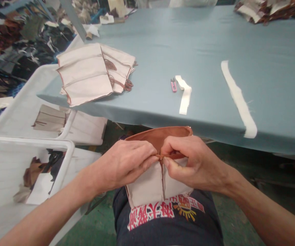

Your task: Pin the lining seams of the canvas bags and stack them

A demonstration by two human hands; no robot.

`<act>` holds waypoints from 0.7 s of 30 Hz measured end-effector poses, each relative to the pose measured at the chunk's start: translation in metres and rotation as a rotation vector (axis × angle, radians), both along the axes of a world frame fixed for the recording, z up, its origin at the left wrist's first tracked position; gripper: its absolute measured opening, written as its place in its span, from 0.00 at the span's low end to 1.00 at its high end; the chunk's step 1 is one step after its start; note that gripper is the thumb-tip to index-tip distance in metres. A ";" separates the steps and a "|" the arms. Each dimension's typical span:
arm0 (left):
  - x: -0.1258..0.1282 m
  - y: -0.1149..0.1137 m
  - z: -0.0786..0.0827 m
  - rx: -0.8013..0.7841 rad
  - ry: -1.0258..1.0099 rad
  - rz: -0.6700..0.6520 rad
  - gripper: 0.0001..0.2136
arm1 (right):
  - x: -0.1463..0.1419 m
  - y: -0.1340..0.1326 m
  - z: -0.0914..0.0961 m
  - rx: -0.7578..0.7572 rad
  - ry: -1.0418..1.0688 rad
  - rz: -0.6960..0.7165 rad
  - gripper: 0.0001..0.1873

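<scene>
A fabric pouch [147, 189] rests on my lap, off-white on the side facing me and brown along its open top. My left hand [128, 162] pinches its brown rim just left of the middle seam. On the other side of that seam, my right hand [193, 162] grips the same rim between thumb and bent fingers. The two sets of fingertips almost meet at the top of the seam. Part of the rim is hidden by my fingers.
Before me is a blue-covered table [147, 48]. On it lie stacked off-white pieces [85, 71], pink thread snips [173, 85], a short white strip [185, 97] and a long one [239, 99]. White bins [69, 147] holding pieces stand at left; more pieces [272, 10] lie far right.
</scene>
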State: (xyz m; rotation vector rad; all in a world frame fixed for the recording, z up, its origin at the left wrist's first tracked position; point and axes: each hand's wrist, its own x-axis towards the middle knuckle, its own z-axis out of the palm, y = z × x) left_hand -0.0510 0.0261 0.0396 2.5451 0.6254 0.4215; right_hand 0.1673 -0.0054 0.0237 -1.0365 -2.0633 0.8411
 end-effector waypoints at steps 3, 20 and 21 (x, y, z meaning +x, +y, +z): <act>0.000 0.000 -0.008 0.004 -0.026 0.023 0.11 | 0.000 0.002 -0.005 0.013 0.018 -0.003 0.06; 0.007 -0.010 0.003 -0.104 0.000 0.113 0.07 | 0.005 -0.014 0.008 0.236 -0.216 0.005 0.08; 0.008 -0.012 0.003 -0.071 -0.021 0.102 0.08 | 0.006 -0.015 0.010 0.210 -0.185 0.011 0.08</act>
